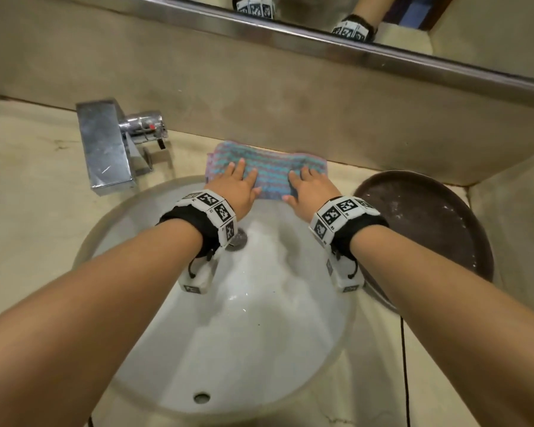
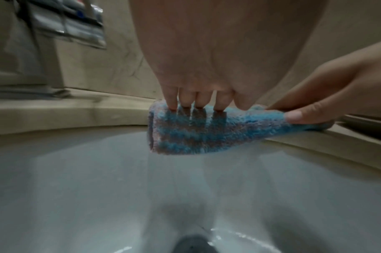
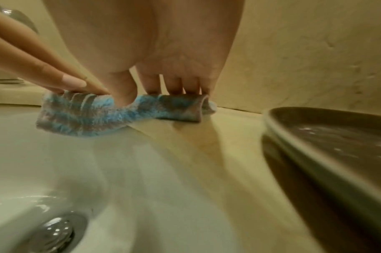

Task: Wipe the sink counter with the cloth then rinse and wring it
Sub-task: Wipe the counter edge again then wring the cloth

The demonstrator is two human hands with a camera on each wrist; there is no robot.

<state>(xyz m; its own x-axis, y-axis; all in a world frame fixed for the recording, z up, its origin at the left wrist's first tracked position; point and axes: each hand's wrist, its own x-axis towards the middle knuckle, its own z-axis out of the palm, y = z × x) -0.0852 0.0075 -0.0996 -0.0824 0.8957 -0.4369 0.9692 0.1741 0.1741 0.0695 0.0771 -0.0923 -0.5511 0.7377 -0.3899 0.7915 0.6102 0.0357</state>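
Beige stone counter [image 1: 28, 192] surrounds a white oval ceramic basin [image 1: 259, 349], with a matching splashback and a mirror's metal edge above. On the narrow strip of counter behind the basin lies the folded blue-and-pink striped terry cloth [image 1: 269, 171]; its near edge overhangs the basin rim, as both wrist views confirm.

Step in hand, by my judgement: you are on the wiping stage, working the back strip between the square chrome tap [image 1: 105, 149] and the round dark brown dish [image 1: 426, 223]. Rinsing and wringing are not yet begun; no water runs from the tap.

Your left hand [image 1: 235, 186] lies flat on the left part of the cloth, fingers straight and spread, fingertips [image 2: 172, 104] pressing down into the pile. Your right hand [image 1: 310, 188] lies likewise on the right part, fingers extended, tips [image 3: 174, 89] bearing on the fabric, which buckles slightly at that end. Neither hand grips anything (both press, palms down).

Next move, as I assess it: keep even downward pressure and slide the cloth sideways along the strip, minding the tap body on one side and the dish rim on the other. Take care that the overhanging edge does not drag the cloth into the basin. Once the counter is covered, gather the cloth and carry it under the tap.
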